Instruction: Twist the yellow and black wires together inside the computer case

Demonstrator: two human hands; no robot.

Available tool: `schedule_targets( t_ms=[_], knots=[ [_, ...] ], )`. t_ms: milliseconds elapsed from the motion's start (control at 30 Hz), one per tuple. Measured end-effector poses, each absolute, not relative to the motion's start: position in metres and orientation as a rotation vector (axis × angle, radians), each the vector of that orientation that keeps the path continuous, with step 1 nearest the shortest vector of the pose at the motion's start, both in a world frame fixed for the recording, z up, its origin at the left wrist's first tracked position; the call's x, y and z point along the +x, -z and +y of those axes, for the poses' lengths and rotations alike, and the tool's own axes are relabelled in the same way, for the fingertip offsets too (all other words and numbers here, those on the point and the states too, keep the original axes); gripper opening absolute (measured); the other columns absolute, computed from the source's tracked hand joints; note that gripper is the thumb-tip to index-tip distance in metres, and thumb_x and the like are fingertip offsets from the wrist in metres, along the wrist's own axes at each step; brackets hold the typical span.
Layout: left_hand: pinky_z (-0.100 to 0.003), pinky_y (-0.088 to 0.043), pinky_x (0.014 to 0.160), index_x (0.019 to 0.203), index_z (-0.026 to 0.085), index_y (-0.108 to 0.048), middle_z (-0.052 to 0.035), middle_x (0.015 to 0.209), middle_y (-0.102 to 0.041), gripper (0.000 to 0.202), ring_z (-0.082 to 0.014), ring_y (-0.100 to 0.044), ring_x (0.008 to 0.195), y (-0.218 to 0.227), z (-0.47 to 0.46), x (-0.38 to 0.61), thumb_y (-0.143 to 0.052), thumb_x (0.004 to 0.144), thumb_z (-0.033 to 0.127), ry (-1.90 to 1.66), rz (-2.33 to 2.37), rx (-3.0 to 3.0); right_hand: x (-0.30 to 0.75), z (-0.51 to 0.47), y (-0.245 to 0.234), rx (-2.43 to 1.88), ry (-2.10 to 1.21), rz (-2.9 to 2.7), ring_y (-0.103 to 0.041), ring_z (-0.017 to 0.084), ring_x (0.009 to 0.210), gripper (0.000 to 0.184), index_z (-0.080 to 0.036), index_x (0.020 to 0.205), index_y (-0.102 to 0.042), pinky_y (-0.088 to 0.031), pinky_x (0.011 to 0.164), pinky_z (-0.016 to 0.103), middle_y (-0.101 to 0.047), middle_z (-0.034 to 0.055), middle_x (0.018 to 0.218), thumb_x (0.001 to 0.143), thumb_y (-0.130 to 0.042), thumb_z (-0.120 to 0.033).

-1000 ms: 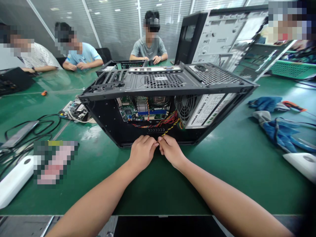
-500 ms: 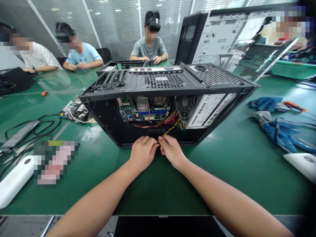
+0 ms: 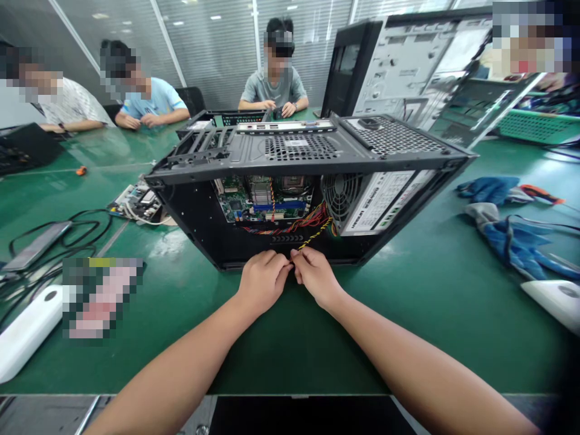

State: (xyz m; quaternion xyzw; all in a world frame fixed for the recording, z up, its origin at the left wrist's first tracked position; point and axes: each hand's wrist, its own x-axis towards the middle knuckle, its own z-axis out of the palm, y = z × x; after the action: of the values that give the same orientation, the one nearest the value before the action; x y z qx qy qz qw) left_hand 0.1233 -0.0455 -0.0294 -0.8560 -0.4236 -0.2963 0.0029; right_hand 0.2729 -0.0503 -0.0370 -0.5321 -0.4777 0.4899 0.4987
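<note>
An open black computer case lies on its side on the green table, its motherboard, coloured wires and power supply showing inside. A twisted yellow and black cable runs out of the case toward me. My left hand and my right hand meet at the case's near edge, both with fingers curled and pinched together on the cable's end. What sits between the fingertips is hidden.
Blue gloves and an orange-handled tool lie at the right. A second grey case stands behind. A loose circuit board, black cables and a white device lie at the left. Several people sit across the table.
</note>
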Motion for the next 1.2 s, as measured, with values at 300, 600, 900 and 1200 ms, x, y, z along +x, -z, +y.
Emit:
schedule_targets(
  t_ms=[300, 600, 900, 1200],
  knots=[
    [-0.029, -0.042, 0.065, 0.077, 0.019, -0.060, -0.0009, 0.073, -0.059, 0.020, -0.0162, -0.056, 0.069, 0.0270, -0.0456, 0.1235, -0.055, 0.096, 0.022, 0.877, -1.382, -2.691, 0.2730, -0.0507, 0.0348, -1.304, -1.179, -1.188, -0.045, 0.011, 0.041, 0.041, -0.023, 0.062, -0.044, -0.036, 0.044, 0.025, -0.048, -0.0052, 0.047, 0.087, -0.058, -0.053],
    [-0.029, -0.043, 0.065, 0.078, 0.019, -0.060, -0.0008, 0.074, -0.059, 0.021, -0.0160, -0.056, 0.068, 0.0245, -0.0456, 0.1236, -0.053, 0.098, 0.023, 0.794, -1.400, -2.692, 0.2729, -0.0511, 0.0353, -1.326, -1.165, -1.206, -0.045, 0.010, 0.041, 0.038, -0.023, 0.063, -0.043, -0.035, 0.044, 0.024, -0.048, -0.0051, 0.048, 0.088, -0.056, -0.049],
    [-0.030, -0.045, 0.068, 0.081, 0.019, -0.063, -0.0021, 0.076, -0.059, 0.021, -0.0175, -0.056, 0.071, 0.0257, -0.0450, 0.1230, -0.052, 0.098, 0.024, 0.774, -1.378, -2.668, 0.2723, -0.0513, 0.0348, -1.326, -1.171, -1.196, -0.045, 0.010, 0.041, 0.038, -0.023, 0.064, -0.042, -0.035, 0.044, 0.024, -0.047, -0.0061, 0.047, 0.087, -0.056, -0.050],
    [-0.028, -0.048, 0.068, 0.085, 0.019, -0.065, -0.0033, 0.082, -0.061, 0.018, -0.0165, -0.058, 0.074, 0.0278, -0.0469, 0.1235, -0.053, 0.098, 0.022, 0.888, -1.391, -2.687, 0.2721, -0.0515, 0.0348, -1.326, -1.163, -1.183, -0.044, 0.010, 0.041, 0.039, -0.023, 0.063, -0.044, -0.035, 0.044, 0.025, -0.047, -0.0061, 0.047, 0.086, -0.058, -0.051]
  ],
)
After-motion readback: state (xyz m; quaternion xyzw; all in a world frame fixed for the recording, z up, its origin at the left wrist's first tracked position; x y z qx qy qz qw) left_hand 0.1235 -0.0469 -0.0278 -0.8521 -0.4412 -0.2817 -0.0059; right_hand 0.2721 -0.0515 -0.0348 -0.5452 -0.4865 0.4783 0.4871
